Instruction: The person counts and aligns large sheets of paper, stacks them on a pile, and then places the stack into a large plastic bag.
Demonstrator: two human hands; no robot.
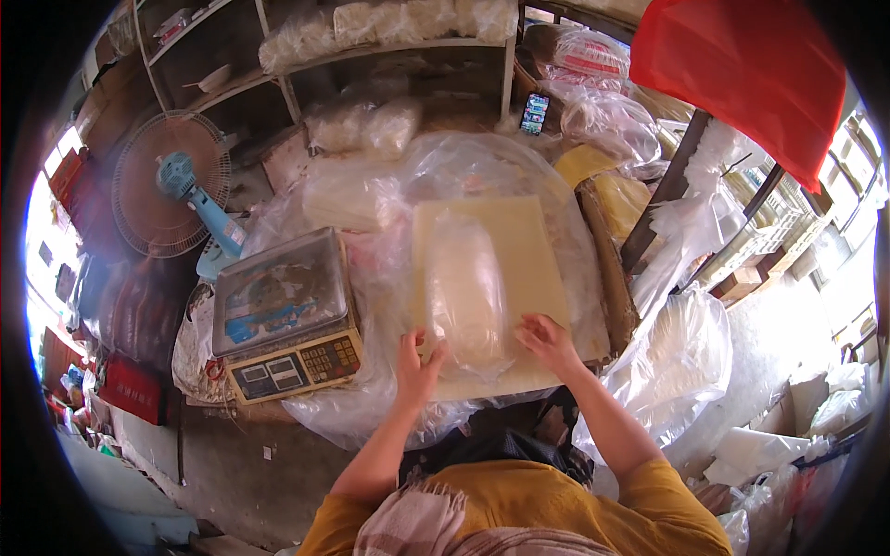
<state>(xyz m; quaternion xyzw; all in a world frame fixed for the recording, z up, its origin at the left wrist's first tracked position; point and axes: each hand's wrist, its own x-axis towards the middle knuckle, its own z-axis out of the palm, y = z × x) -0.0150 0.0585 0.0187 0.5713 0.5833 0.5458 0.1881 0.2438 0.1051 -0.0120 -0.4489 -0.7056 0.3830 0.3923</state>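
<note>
A clear plastic bag (pixel 466 283), long and filled with something pale, lies lengthwise on a yellowish flat board (pixel 533 250) in front of me. My left hand (pixel 420 364) is at the bag's near left corner, thumb and fingers apart. Beside the bag's near right side, my right hand (pixel 549 344) hovers over or rests on the board with loosely bent, spread fingers; contact is hard to tell. Neither hand grips the bag. What exactly fills it cannot be made out through the shiny plastic.
Left of the board stands a weighing scale (pixel 283 296) with a metal pan and keypad. Behind it is a blue fan (pixel 199 199). Shelves (pixel 399 46) at the back hold pale bagged goods. A phone (pixel 534 113) stands upright beyond the board. A large filled bag (pixel 672 361) sits at right.
</note>
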